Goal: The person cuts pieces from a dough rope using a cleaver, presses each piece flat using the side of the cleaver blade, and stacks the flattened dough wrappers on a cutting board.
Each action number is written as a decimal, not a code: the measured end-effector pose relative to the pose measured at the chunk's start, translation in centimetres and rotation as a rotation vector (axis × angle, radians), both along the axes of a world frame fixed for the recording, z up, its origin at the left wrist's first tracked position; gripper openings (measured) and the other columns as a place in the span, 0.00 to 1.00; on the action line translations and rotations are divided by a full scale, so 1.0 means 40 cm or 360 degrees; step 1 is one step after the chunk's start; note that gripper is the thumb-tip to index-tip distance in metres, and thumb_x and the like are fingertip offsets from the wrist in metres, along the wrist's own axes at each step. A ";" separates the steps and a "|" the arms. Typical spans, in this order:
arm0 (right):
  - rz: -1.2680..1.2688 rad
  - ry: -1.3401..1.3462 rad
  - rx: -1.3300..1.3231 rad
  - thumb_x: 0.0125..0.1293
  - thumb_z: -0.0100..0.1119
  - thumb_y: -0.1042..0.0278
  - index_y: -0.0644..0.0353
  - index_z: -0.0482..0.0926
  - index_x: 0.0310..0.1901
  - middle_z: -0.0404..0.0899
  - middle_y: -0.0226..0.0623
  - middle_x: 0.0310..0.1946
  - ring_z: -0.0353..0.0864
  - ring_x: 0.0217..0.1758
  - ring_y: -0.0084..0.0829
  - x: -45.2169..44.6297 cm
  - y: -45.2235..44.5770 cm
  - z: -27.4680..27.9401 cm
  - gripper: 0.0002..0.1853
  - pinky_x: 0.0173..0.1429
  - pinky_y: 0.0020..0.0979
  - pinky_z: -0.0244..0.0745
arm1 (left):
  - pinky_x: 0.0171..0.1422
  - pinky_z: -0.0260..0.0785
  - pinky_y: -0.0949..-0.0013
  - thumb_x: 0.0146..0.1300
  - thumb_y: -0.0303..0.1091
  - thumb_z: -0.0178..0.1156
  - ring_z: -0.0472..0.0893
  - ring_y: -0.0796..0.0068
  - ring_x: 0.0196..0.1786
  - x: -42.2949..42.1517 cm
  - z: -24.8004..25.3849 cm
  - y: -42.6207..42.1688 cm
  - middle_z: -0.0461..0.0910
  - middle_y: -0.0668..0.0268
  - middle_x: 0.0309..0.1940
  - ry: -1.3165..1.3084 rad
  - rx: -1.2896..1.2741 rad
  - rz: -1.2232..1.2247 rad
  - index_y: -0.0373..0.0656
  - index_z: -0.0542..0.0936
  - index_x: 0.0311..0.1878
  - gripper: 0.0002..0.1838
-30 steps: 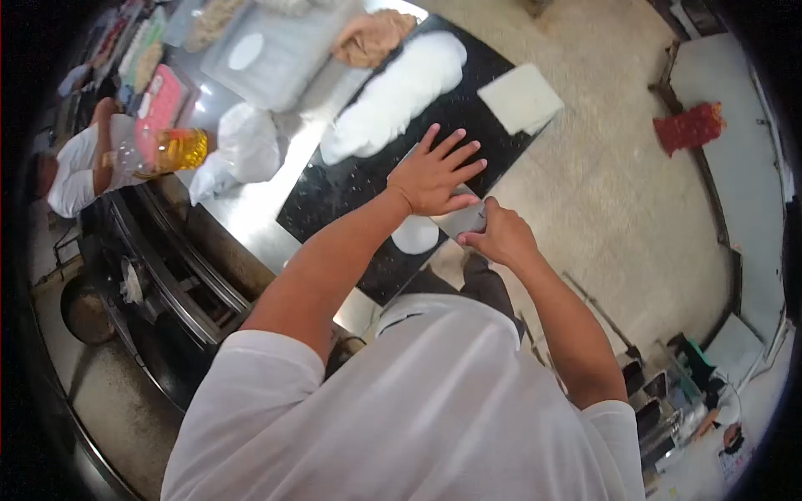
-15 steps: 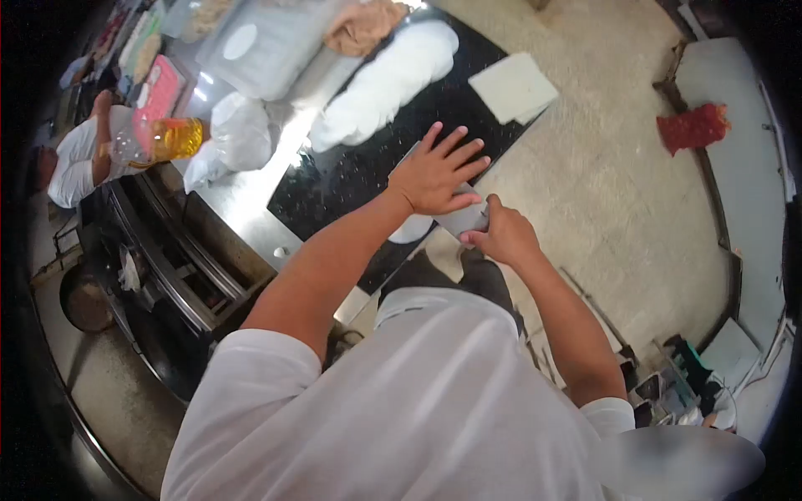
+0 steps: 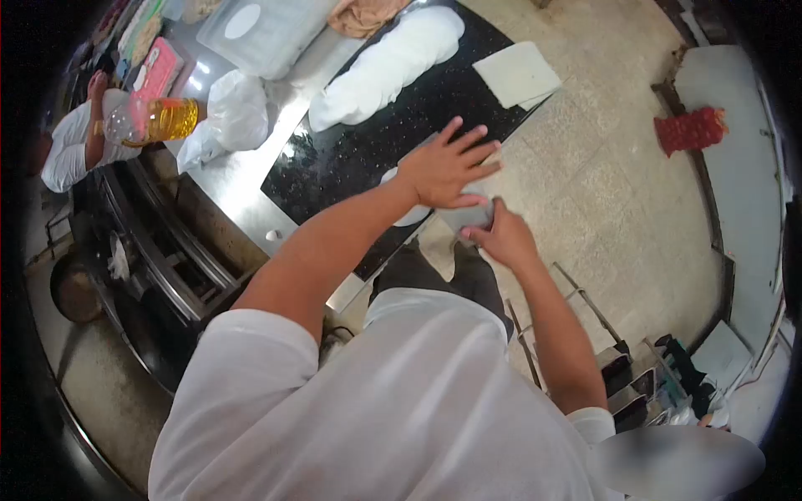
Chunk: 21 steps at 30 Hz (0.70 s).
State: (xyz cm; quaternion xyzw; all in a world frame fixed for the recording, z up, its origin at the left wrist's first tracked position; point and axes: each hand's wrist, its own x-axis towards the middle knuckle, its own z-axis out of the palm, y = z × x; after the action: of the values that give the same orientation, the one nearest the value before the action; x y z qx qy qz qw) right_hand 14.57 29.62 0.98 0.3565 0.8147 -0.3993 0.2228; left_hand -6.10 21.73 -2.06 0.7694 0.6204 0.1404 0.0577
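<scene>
My left hand (image 3: 447, 171) lies flat with fingers spread on top of a broad, flat grey blade that looks like a cleaver (image 3: 469, 215). My right hand (image 3: 505, 238) is closed around the near right end of it; the handle is hidden in the fist. Under and beside my left wrist, a thin round white piece (image 3: 411, 215), like a flattened dough disc, shows in part on the black board (image 3: 334, 163). Farther back on the board lies a long white folded mass (image 3: 388, 67); whether it is dough or cloth I cannot tell.
White square sheets (image 3: 518, 73) lie at the board's right corner. To the left are a plastic bag (image 3: 234, 113), an oil bottle (image 3: 171, 118), a lidded clear container (image 3: 259, 37) and a brown cloth (image 3: 363, 15). A stove (image 3: 171, 250) stands left, near another person (image 3: 75, 142).
Both hands and the cleaver have shifted slightly against the board, and more of the round white piece shows beside my left wrist. The whole view has moved a little.
</scene>
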 end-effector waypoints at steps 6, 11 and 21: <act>-0.0092 0.0239 0.0297 0.62 0.72 0.50 0.66 0.69 0.54 0.85 0.62 0.40 0.86 0.47 0.62 -0.056 0.021 0.044 0.32 0.49 0.53 0.79 | 0.78 0.54 0.42 0.64 0.67 0.59 0.68 0.54 0.75 -0.085 0.023 0.080 0.74 0.60 0.69 0.0058 0.0449 0.0307 0.54 0.76 0.69 0.37; -0.0387 0.0189 0.0097 0.66 0.68 0.57 0.69 0.65 0.60 0.84 0.65 0.39 0.85 0.47 0.64 0.097 -0.251 0.047 0.31 0.49 0.52 0.79 | 0.53 0.78 0.53 0.60 0.70 0.63 0.87 0.52 0.48 -0.086 0.144 -0.045 0.87 0.55 0.42 -0.0572 -0.0795 0.0804 0.46 0.85 0.49 0.34; -0.0387 0.0278 0.0311 0.68 0.65 0.62 0.66 0.74 0.50 0.85 0.60 0.38 0.86 0.46 0.60 0.111 -0.178 0.129 0.18 0.48 0.51 0.79 | 0.50 0.79 0.55 0.62 0.40 0.71 0.87 0.50 0.45 -0.036 0.061 -0.253 0.86 0.50 0.41 -0.1178 -0.0035 0.1219 0.44 0.82 0.55 0.20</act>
State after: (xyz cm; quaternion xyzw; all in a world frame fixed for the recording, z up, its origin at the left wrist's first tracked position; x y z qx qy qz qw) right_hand 19.00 22.49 6.12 0.4363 0.8168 -0.3717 0.0656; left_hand -7.55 11.60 0.38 0.3862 0.7965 0.4070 0.2256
